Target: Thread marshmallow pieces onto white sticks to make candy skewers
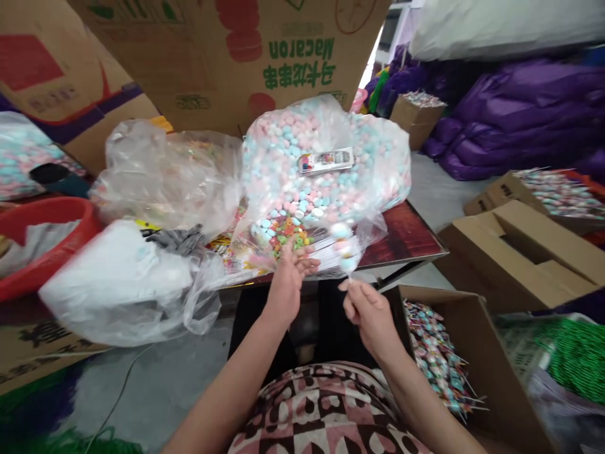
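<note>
A big clear plastic bag (pixel 326 157) full of pink, blue and white candies stands on a dark red table (pixel 406 236). My left hand (pixel 288 277) reaches to the bag's lower edge, fingers bunched over colourful ring candies (pixel 286 236) and a stack of thin sticks or wrappers (pixel 331 252). My right hand (pixel 366 309) is closed in a pinch on the stick of a pale lollipop (pixel 348 261), held just under the bag. A small printed packet (pixel 326 161) lies on top of the candies.
An open cardboard box (pixel 477 353) of wrapped lollipops (pixel 437 359) stands at my right. More clear bags (pixel 170 176) and a white bag (pixel 127 277) lie left, by a red tub (pixel 51 246). Cardboard boxes (pixel 520 252) and purple sacks (pixel 520 113) fill the right; large cartons (pixel 227 57) stand behind.
</note>
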A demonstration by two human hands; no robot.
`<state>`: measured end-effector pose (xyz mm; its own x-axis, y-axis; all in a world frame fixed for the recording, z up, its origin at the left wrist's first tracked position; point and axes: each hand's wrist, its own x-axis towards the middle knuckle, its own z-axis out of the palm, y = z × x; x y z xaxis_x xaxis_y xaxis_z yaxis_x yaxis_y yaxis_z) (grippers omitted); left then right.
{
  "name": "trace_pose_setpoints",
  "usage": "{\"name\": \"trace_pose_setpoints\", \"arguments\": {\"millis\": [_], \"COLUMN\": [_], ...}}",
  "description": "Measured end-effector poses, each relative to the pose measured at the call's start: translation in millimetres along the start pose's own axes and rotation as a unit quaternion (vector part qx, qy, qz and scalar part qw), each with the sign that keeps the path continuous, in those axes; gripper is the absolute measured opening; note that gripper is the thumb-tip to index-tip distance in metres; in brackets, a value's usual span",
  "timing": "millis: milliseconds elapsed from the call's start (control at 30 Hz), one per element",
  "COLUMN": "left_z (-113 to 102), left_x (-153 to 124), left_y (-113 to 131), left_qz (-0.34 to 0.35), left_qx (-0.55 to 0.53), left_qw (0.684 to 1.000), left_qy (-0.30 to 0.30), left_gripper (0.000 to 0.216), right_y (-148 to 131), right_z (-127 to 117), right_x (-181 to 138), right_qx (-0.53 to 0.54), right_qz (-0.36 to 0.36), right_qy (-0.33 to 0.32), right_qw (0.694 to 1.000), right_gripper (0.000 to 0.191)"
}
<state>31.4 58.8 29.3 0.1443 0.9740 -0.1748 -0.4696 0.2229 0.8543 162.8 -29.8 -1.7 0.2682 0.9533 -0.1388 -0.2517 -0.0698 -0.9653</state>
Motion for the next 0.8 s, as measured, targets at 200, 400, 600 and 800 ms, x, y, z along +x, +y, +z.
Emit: {"name": "trace_pose_setpoints", "arguments": {"millis": [200, 400, 600, 800], "left_z": [-18, -19, -27, -30], "left_x": [3, -5, -8, -7], "left_y": [-7, -12, -11, -16], "left_qz": [-0.006, -0.016, -0.010, 0.026], "left_qx": [0.045, 0.069, 0.071, 0.121], "left_qw": [0.999, 0.997, 0.997, 0.992], "left_qy": [0.009, -0.009, 0.007, 0.023], "left_gripper": [0.049, 0.034, 0.030, 0.026], "right_y": [-34, -42, -40, -32], "right_z": [-90, -135, -132, -87], "right_x": [42, 109, 125, 93], "right_qx": [-0.227, -0.569, -0.678, -0.570], "right_qz": [-0.088, -0.087, -0.052, -0.302], "right_qy": [0.223, 0.239, 0.229, 0.187], "right_qw": [0.944, 0.782, 0.697, 0.741], "right_gripper": [0.044, 0.039, 0.039, 0.036]}}
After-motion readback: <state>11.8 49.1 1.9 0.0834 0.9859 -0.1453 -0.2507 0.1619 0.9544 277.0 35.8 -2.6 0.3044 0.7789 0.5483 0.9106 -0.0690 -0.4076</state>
